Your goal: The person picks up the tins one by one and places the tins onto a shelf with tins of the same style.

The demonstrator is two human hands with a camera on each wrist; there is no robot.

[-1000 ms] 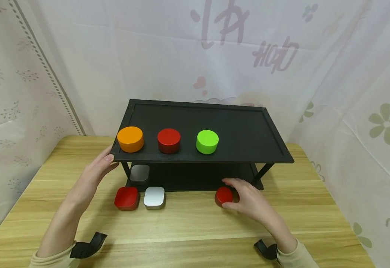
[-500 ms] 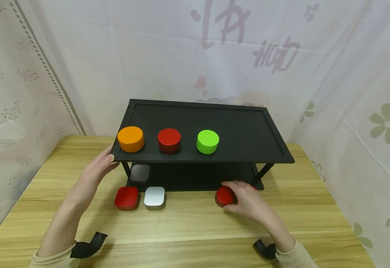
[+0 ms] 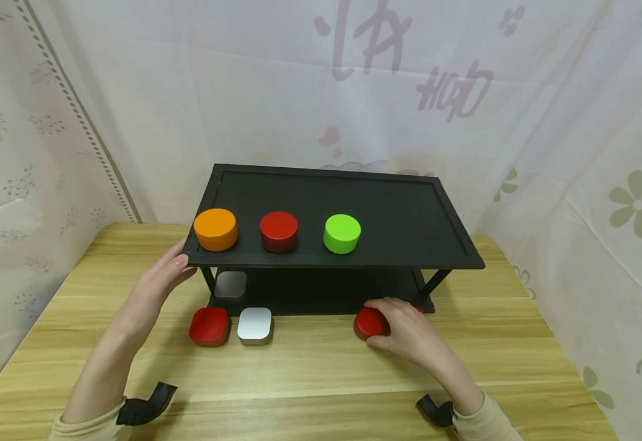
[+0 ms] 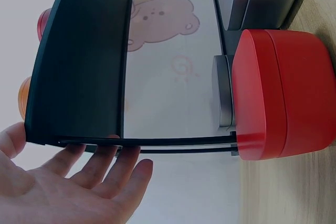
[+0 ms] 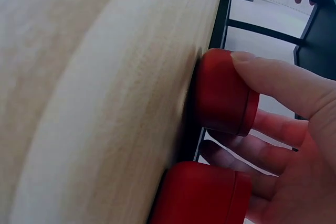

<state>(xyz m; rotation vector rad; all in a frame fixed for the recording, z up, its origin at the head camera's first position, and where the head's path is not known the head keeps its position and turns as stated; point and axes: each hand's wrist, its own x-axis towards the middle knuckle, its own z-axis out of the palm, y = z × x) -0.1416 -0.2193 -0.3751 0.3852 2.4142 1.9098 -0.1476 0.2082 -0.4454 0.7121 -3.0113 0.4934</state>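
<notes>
At the front left corner of a black two-tier rack (image 3: 392,208), my left hand (image 3: 152,285) holds the edge, thumb at the top board; in the left wrist view its fingers (image 4: 113,169) lie against the end frame. My right hand (image 3: 411,331) grips a small round red tin (image 3: 369,323), which stands on the table before the rack's right part. The right wrist view shows the thumb on this tin's lid edge, with the fingers partly hidden behind it. Close beside it is another red tin (image 5: 197,195), mostly covered by my hand in the head view.
Orange (image 3: 215,230), dark red (image 3: 279,232) and green (image 3: 342,233) round tins line the top tier's front. A grey tin (image 3: 230,285) sits on the lower tier. Before it on the wooden table (image 3: 277,386) stand a square red tin (image 3: 209,326) and a silver one (image 3: 254,324).
My right hand has closed in around the round red tin and shifted slightly, so a bit of the other red tin shows behind it. My left hand stays at the rack corner.
</notes>
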